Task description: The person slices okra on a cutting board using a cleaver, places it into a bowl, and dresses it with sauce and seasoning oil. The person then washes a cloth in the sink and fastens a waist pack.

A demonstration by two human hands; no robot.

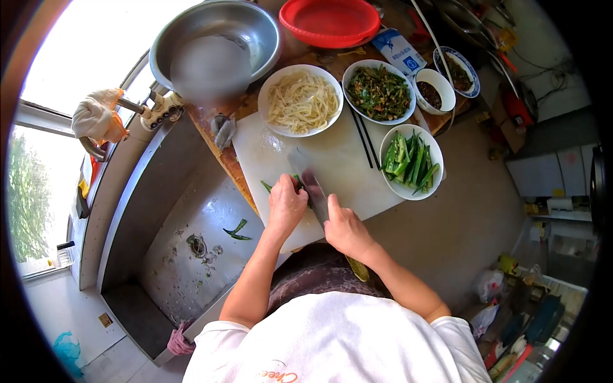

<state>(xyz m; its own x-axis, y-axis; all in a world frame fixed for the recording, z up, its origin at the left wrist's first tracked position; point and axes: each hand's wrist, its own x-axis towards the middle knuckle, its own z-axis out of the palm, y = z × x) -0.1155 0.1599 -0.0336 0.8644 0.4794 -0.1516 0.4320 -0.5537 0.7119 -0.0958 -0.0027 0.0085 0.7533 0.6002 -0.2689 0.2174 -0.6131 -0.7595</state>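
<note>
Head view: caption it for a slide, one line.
Left hand steadies green pepper on a white cutting board while the right hand holds a knife.

Smooth metal, pale plastic and worn wood
The kitchen knife (314,195) has a smooth metal blade with a dull sheen; the cutting board (357,195) looks like matt plastic, shiny in one patch. The table (209,121) is worn wood. The sink (137,185) is metal, glossy where light strikes; the large basin (266,32) is polished metal, the red basin (329,22) plastic. The noodle bowl (290,133) looks like glossy ceramic, the T-shirt (345,338) matt cloth.
</note>
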